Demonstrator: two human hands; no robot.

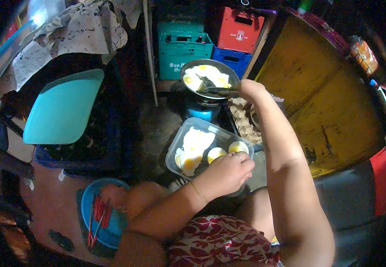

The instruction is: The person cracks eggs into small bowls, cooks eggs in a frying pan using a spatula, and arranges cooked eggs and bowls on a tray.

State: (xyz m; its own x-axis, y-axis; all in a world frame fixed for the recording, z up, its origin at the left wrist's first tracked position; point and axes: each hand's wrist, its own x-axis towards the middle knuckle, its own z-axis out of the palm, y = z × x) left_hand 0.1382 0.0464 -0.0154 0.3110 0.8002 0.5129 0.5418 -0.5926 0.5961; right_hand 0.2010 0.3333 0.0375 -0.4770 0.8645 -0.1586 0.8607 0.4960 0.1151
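My right hand (251, 90) is closed around the handle of a spatula (219, 90), whose blade is in a dark frying pan (185, 87). Several fried eggs (221, 80) lie in the pan, which sits over a stove (199, 113) lit by a blue glow. Below it is a clear plastic container (173, 151) holding more fried eggs (197, 140), some overlapping on its left side and two rounder ones on the right. My left hand (234, 171) is closed at the container's near right rim; its fingertips are partly hidden.
An egg tray (244, 118) lies right of the stove. Behind stand green (184, 55), red (241, 30) and blue crates (230, 58). At lower left, a blue basin (115, 236) holds red sausage-like pieces (102, 216) and tongs (96, 235). A turquoise plastic lid (63, 111) is at left.
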